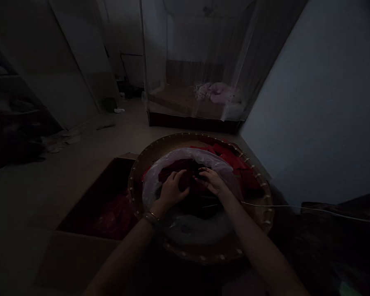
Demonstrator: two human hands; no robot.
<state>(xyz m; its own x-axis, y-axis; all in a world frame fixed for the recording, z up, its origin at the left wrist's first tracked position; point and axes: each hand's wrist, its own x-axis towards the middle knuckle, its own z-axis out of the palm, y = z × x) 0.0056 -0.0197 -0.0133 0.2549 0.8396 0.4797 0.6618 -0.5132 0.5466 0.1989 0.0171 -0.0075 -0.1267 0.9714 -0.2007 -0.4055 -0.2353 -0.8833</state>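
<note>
I have my left hand thumb-spread, right hand half-curled, at the bag; from here I can't tell their hold. Red pieces lie far right.

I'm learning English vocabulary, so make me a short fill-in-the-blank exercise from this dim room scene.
1. Of the left hand and the right hand, only the ____ one has a bracelet at its wrist.
2. The loose pieces beside the plastic bag, inside the woven tray, are coloured ____.
3. The open box next to the tray is made of ____.
4. In the background, a sheer net hangs around a ____.

Missing words: left; red; cardboard; bed.
</note>
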